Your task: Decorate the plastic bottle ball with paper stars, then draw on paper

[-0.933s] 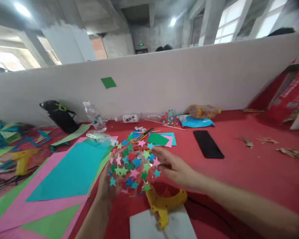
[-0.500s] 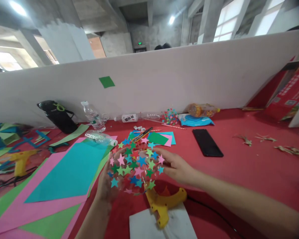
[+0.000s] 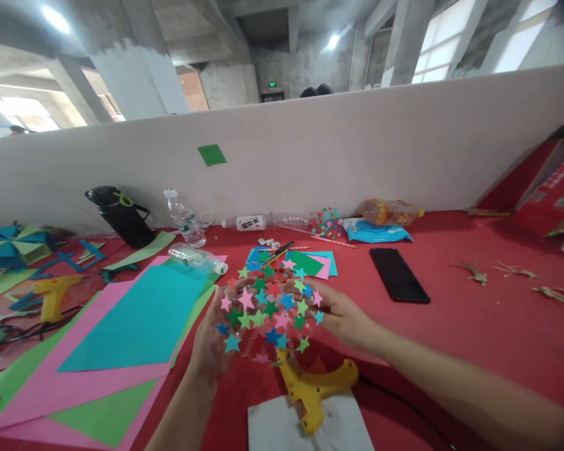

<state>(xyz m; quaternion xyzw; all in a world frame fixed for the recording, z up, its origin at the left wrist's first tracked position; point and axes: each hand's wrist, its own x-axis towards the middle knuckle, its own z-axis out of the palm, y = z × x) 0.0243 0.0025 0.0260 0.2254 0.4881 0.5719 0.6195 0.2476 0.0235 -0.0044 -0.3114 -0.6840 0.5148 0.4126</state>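
Note:
Between my two hands is a clear, rounded plastic piece covered in colourful paper stars (image 3: 271,308). My left hand (image 3: 215,335) cups its left side, the fingers partly hidden behind the stars. On the other side, my right hand (image 3: 341,313) grips the edge, its fingertips also reaching behind. Just below the starred piece, a yellow glue gun (image 3: 314,388) rests on a white tile (image 3: 267,423), its nozzle close under the stars. Its black cord runs off to the lower right.
Coloured paper sheets (image 3: 131,319) lie to the left, beside another yellow glue gun (image 3: 54,297). A phone (image 3: 398,275) lies at right. Along the white partition (image 3: 282,156) are a black flask (image 3: 120,216), plastic bottles (image 3: 185,216), a second starred piece (image 3: 326,222) and a blue packet (image 3: 376,230).
The whole view has shifted slightly, so everything appears a little further right. Both hands keep their hold on the starred plastic piece, which looks nearly unmoved over the glue gun.

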